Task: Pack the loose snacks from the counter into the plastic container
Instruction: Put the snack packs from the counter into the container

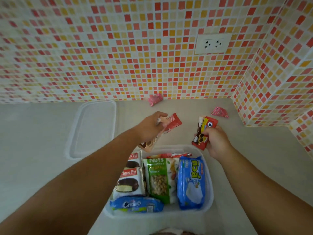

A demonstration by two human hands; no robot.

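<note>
The clear plastic container stands on the counter near me, holding Choco Pie packs, a green nuts bag, blue wafer packs and a blue cream-biscuit roll. Above its far rim my left hand grips red and peach snack wrappers. My right hand grips red snack packets beyond the container's right corner. Two pink candy packets lie loose on the counter, one by the back wall and one near the right wall.
The container's clear lid lies flat on the counter to the left. Mosaic tiled walls close the back and right sides, with a white socket on the back wall. The grey counter stretches leftward.
</note>
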